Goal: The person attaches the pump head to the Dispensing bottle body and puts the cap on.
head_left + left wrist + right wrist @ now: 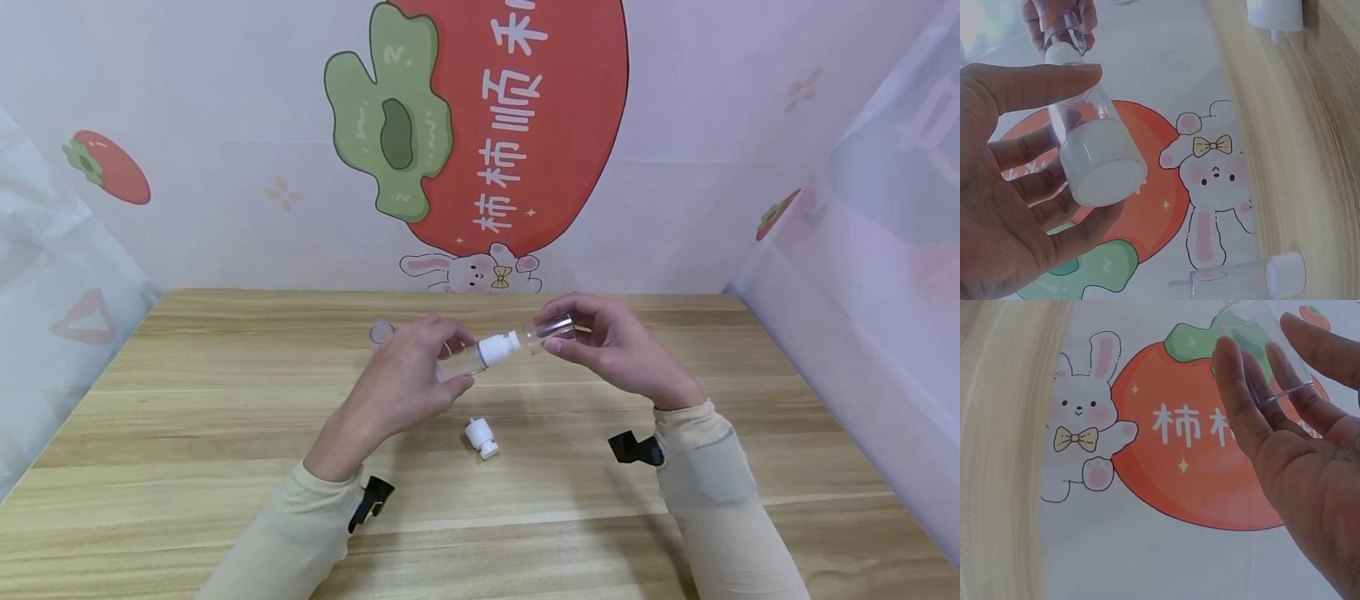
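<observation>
My left hand grips a small clear bottle, thumb on one side and fingers on the other. A white pump head tops this bottle and points right. Its white base faces the left wrist camera. My right hand pinches a clear cap between thumb and fingers. The cap's rim is close to the pump nozzle; in the head view a small gap shows between them. On the table, below the hands, lies a loose white pump head.
A second clear bottle with a white base lies on its side behind my left hand, mostly hidden in the head view. The wooden table ends at a printed cloth backdrop. Black wrist mounts protrude beside both sleeves.
</observation>
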`<state>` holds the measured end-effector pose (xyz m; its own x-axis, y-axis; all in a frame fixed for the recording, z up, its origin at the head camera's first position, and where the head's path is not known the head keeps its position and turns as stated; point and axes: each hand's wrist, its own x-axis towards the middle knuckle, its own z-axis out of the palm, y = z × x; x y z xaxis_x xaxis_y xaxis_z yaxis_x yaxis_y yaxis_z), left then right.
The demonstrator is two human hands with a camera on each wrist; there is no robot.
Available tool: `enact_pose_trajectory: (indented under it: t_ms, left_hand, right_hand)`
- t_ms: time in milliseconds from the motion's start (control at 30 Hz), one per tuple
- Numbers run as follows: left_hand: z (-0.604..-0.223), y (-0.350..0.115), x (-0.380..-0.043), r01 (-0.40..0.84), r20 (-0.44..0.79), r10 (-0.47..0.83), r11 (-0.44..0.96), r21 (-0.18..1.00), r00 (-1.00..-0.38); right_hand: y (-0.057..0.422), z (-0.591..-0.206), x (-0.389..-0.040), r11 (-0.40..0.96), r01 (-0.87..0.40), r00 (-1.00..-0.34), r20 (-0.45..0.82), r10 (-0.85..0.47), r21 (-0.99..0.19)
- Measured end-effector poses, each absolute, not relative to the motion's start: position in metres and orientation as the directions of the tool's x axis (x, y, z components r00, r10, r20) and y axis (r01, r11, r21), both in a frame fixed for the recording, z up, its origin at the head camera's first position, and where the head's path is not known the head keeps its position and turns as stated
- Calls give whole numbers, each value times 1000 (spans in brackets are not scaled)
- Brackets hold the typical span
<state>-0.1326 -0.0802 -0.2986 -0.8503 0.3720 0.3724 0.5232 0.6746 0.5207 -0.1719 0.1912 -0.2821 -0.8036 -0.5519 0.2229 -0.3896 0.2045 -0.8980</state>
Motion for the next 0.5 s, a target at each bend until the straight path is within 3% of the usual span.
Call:
enact_pose_trajectory:
  t_ms: [500]
  left_hand:
    - [-298,-78,-130,516,359,374,684,516,-855]
  right_hand:
    - [183,-284,-168,200,-397,-794,226,-564,-896]
